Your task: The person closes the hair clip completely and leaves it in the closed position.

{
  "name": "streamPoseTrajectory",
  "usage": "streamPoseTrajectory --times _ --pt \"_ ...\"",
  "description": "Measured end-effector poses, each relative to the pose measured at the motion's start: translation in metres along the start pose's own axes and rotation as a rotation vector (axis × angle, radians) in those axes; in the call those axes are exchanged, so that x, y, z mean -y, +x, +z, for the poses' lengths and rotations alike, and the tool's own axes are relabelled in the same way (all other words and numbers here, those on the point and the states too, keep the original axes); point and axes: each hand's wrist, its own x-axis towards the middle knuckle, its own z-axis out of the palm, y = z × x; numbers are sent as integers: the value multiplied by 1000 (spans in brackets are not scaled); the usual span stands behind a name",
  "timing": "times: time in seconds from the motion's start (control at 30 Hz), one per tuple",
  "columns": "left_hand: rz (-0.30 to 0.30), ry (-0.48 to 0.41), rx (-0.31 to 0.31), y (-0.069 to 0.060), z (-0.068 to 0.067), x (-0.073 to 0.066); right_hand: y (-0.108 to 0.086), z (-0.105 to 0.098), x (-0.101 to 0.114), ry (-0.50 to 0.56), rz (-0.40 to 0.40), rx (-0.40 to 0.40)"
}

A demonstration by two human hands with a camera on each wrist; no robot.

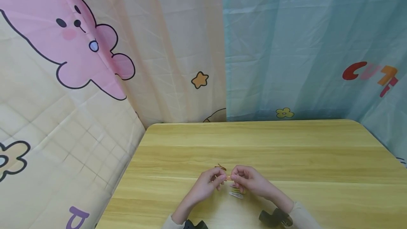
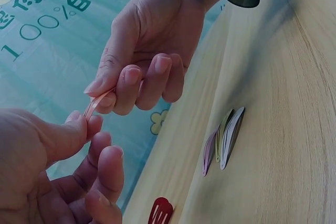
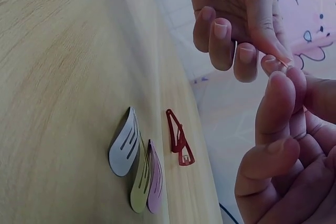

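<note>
Both hands meet above the table around a small orange snap hair clip [image 2: 92, 104]. One end is pinched between thumb and forefinger of the left hand [image 1: 206, 185]; the right hand [image 1: 252, 181] pinches the other end. Fingertips cover much of the clip. On the tabletop below, a white snap clip [image 3: 124, 148], a yellow-green clip [image 3: 139, 182] and a pink clip [image 3: 155, 182] lie side by side, close together. Apart from them lies a red snap clip [image 3: 177, 142], its two parts spread in the right wrist view.
The wooden table [image 1: 254, 137] has a light grain and rounded far corners. Printed curtains [image 1: 178, 45] hang behind it and on the left. A dark wrist-camera mount [image 1: 275, 218] sits by the right forearm.
</note>
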Motion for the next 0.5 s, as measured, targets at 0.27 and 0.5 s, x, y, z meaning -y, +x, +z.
streamPoseTrajectory --times 0.27,0.5 --pt "-15 28 -8 3 2 11 0 0 0 -8 40 -30" --pt "-41 62 -34 7 5 37 1 0 2 -38 113 -97"
